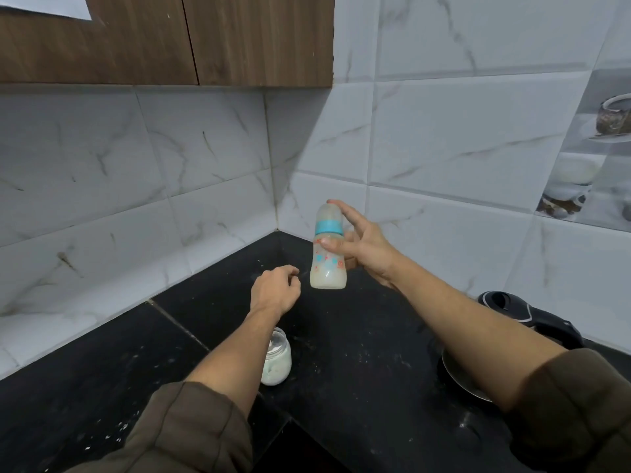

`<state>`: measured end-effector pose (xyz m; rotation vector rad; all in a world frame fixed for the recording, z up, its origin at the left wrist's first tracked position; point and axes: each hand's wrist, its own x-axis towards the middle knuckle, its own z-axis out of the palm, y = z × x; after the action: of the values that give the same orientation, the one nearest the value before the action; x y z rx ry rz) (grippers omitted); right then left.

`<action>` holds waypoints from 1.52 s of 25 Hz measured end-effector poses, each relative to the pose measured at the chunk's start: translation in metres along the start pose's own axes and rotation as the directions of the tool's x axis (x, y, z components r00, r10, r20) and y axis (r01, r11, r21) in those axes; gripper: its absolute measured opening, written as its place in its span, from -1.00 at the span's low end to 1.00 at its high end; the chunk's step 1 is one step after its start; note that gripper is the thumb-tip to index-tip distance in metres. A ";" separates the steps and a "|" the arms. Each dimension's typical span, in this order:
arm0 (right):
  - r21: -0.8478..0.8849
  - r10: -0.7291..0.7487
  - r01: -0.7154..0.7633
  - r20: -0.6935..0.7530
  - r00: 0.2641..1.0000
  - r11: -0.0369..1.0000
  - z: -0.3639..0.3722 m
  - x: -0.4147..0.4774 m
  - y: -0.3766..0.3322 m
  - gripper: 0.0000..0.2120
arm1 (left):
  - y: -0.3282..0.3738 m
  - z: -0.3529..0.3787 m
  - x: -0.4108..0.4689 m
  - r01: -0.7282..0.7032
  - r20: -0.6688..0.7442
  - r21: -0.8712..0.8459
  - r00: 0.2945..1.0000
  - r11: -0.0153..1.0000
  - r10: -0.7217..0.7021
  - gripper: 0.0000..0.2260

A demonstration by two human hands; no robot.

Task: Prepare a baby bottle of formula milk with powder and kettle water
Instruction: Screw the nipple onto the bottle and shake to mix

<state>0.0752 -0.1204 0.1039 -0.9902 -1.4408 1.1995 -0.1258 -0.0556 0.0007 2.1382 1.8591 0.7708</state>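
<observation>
A clear baby bottle (328, 264) with a blue collar and a cap on top hangs upright in the air above the black counter. Milky liquid fills its lower part. My right hand (365, 247) grips it, index finger on the cap and thumb across the body. My left hand (275, 290) hovers lower left of the bottle, fingers curled loosely, holding nothing. A small glass jar (278, 361) of white powder stands open on the counter, partly hidden behind my left forearm. The kettle (505, 322), black-lidded and metal-bodied, sits at the right, mostly hidden by my right arm.
The black stone counter (358, 336) runs into a corner of white marble-look tiles (205, 158). Wooden wall cabinets (170, 39) hang above on the left. White specks of powder lie scattered on the counter.
</observation>
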 end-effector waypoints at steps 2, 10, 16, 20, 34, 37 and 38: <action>0.143 -0.019 0.043 -0.166 0.986 0.989 -0.002 0.001 0.000 -0.23 | -0.002 0.000 0.001 0.000 -0.011 0.001 1.000 1.000 0.000 -0.70; -0.036 0.048 -0.047 0.014 0.999 0.998 -0.007 -0.002 0.010 -0.25 | 0.004 0.002 0.002 -0.023 -0.002 0.011 1.000 1.000 0.023 -0.69; 0.431 0.099 0.090 -0.396 0.913 0.898 -0.013 0.016 0.007 -0.19 | 0.000 0.001 0.001 0.012 -0.013 0.016 1.000 1.000 -0.012 -0.69; 0.061 0.057 -0.056 -0.018 0.998 0.997 -0.009 0.003 0.003 -0.27 | 0.006 0.001 0.004 -0.004 0.004 0.015 1.000 1.000 0.003 -0.69; 0.397 0.067 0.076 -0.335 0.940 0.915 -0.015 0.020 0.003 -0.29 | 0.007 -0.003 0.002 0.010 -0.015 -0.005 1.000 1.000 -0.010 -0.69; 0.326 0.095 -0.034 -0.172 0.981 0.945 -0.016 0.018 0.000 -0.36 | 0.008 -0.006 0.004 0.011 -0.019 -0.001 1.000 1.000 -0.011 -0.70; 0.211 0.113 -0.104 -0.034 0.993 0.972 -0.014 0.012 0.000 -0.39 | 0.009 -0.006 0.004 0.009 -0.012 -0.001 1.000 1.000 -0.009 -0.70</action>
<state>0.0865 -0.1058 0.1068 -0.9543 -1.2094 1.3682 -0.1209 -0.0545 0.0105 2.1281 1.8722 0.7846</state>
